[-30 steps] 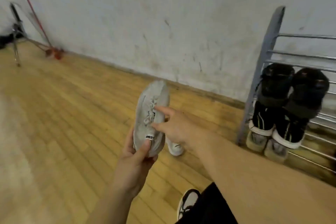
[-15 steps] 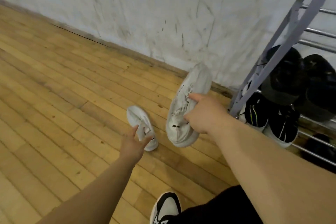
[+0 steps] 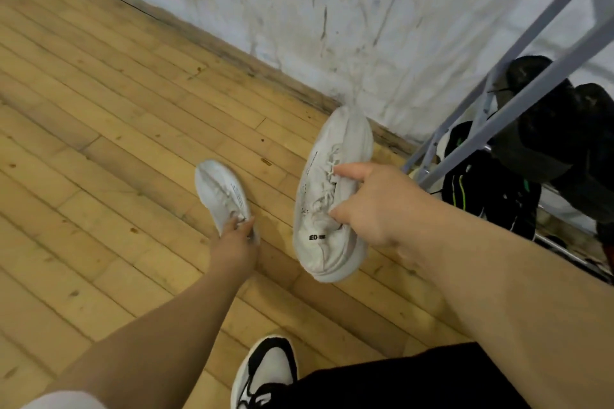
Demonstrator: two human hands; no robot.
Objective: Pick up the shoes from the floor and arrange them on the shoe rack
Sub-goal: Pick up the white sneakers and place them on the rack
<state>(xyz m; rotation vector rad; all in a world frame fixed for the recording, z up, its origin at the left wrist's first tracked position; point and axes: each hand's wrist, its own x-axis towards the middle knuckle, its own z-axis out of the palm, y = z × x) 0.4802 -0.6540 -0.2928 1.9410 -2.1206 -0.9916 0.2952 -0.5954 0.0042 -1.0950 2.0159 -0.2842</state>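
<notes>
Leaning at the right, a grey rack (image 3: 545,21) holds dark shoes. Right hand (image 3: 372,206) grips a scuffed white sneaker (image 3: 327,196) by its laces, off the floor (image 3: 99,143). Left hand (image 3: 234,242) closes on its smaller-looking mate (image 3: 221,192), lying on the boards.

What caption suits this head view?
Right hand holds one white sneaker; left hand grasps its mate on the floor beside the shoe rack.
</notes>
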